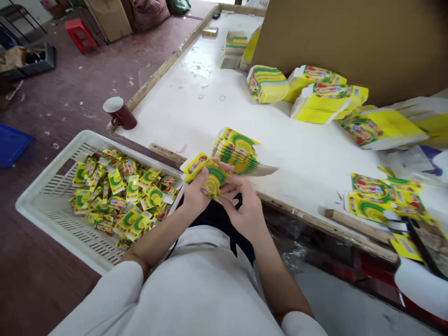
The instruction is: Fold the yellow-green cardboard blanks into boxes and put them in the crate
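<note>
My left hand [193, 198] and my right hand [244, 207] are both closed on one small yellow-and-green printed carton [207, 175], held just off the near edge of the white table [196, 107]. Right behind it on the table lies a fanned stack of flat cartons [240, 151] of the same print. To my left stands a white plastic basket [49, 179] holding several folded small cartons [122, 196].
A dark red mug [119, 113] stands at the table's left corner. Bundles of yellow cartons [325, 95] lie by a large brown cardboard sheet [350, 42] at the back. More flat cartons [385, 198] lie at the right. A red stool [80, 33] stands on the floor.
</note>
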The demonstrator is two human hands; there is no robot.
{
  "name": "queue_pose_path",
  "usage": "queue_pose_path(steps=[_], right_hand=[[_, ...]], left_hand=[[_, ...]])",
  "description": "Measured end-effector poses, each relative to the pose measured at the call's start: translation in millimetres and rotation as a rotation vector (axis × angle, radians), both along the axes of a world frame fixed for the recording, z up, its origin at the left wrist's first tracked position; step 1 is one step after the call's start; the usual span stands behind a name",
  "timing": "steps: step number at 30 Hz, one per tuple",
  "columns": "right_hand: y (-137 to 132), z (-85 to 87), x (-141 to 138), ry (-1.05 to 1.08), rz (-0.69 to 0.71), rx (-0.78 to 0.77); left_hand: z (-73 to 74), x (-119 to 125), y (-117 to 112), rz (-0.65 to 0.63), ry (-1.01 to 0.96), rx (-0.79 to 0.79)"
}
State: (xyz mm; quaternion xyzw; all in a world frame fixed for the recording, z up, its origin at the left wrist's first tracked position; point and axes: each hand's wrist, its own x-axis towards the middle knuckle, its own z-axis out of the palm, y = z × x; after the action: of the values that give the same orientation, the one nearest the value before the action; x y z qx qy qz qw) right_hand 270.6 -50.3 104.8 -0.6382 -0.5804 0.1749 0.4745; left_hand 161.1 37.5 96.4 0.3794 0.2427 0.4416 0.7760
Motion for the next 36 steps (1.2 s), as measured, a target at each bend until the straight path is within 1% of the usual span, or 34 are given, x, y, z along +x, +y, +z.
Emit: queue_pose_path(steps=[1, 3, 5, 6, 7, 8, 11, 12, 14, 16, 17, 19, 22, 23, 24, 25, 26, 27, 28, 29, 30, 31, 32, 33, 36], right_hand=[[-2.7, -1.4, -8.5, 0.055, 0.016, 0.011], [-4.9, -5.2, -23.7, 0.129, 0.005, 0.035], [-3.1, -9.6, -33.8, 0.187, 0.012, 0.049], [-1.2, -11.8, -35.9, 0.222, 0.024, 0.053], [1.1, -13.8, -36.0, 0.264, 0.036, 0.049], [3.3, -15.7, -34.0, 0.308, 0.046, 0.041], [7.5, -18.9, -21.0, 0.42, 0.049, 0.023], [7.9, -19.1, -16.3, 0.435, 0.045, 0.021], [7.6, -18.6, -9.1, 0.431, 0.023, 0.044], [6.8, -17.3, -5.1, 0.403, 0.007, 0.074], [6.3, -16.5, -3.6, 0.38, 0.002, 0.087], [4.6, -15.0, -0.1, 0.265, -0.031, 0.109], [0.4, -13.2, 5.7, -0.109, -0.128, 0.124], [-1.3, -12.9, 6.6, -0.227, -0.124, 0.131], [-3.0, -12.9, 6.4, -0.316, -0.087, 0.141], [-4.4, -13.2, 5.2, -0.367, -0.04, 0.159], [-5.6, -13.9, 3.1, -0.385, -0.007, 0.186], [-6.3, -14.8, 0.3, -0.371, -0.008, 0.219], [-6.6, -16.0, -2.9, -0.323, -0.055, 0.251], [-6.3, -17.4, -6.1, -0.242, -0.134, 0.271], [-5.5, -18.9, -9.3, -0.135, -0.212, 0.269], [-4.1, -20.3, -12.3, -0.013, -0.254, 0.245], [-2.3, -21.6, -15.1, 0.113, -0.245, 0.201], [-0.2, -22.8, -17.6, 0.236, -0.187, 0.143], [6.5, -25.6, -23.2, 0.516, 0.064, -0.033]], left_hand=[[4.5, 4.2, -1.7, 0.057, -0.03, -0.024], [10.9, 7.9, -2.9, 0.183, -0.065, -0.028], [11.3, 5.7, -2.1, 0.299, -0.047, 0.009], [9.0, 2.6, -1.4, 0.332, -0.007, 0.046], [5.3, -1.6, -0.6, 0.335, 0.053, 0.102], [0.3, -6.6, 0.1, 0.309, 0.123, 0.173], [-18.1, -23.0, 1.4, 0.142, 0.32, 0.376], [-24.2, -27.8, 1.7, 0.106, 0.369, 0.402], [-33.3, -35.8, 3.1, 0.11, 0.443, 0.381], [-35.0, -43.7, 7.2, 0.128, 0.486, 0.334], [-31.8, -48.4, 10.8, 0.101, 0.495, 0.33], [-17.4, -59.9, 20.8, -0.044, 0.509, 0.369], [15.5, -76.5, 35.1, -0.349, 0.552, 0.521], [25.3, -79.4, 37.1, -0.431, 0.607, 0.596], [32.8, -80.3, 36.8, -0.499, 0.69, 0.679], [37.4, -79.1, 34.4, -0.54, 0.793, 0.761], [38.9, -76.1, 30.4, -0.547, 0.901, 0.83], [37.7, -71.9, 25.2, -0.525, 0.995, 0.884], [34.3, -67.3, 19.5, -0.486, 1.059, 0.924], [29.3, -62.8, 13.9, -0.436, 1.089, 0.956], [23.7, -59.0, 8.7, -0.378, 1.094, 0.986], [18.0, -56.1, 4.2, -0.325, 1.082, 1.019], [12.8, -54.1, 0.5, -0.282, 1.061, 1.056], [8.3, -52.9, -2.5, -0.246, 1.033, 1.094], [0.3, -51.9, -7.3, -0.21, 0.934, 1.188]])
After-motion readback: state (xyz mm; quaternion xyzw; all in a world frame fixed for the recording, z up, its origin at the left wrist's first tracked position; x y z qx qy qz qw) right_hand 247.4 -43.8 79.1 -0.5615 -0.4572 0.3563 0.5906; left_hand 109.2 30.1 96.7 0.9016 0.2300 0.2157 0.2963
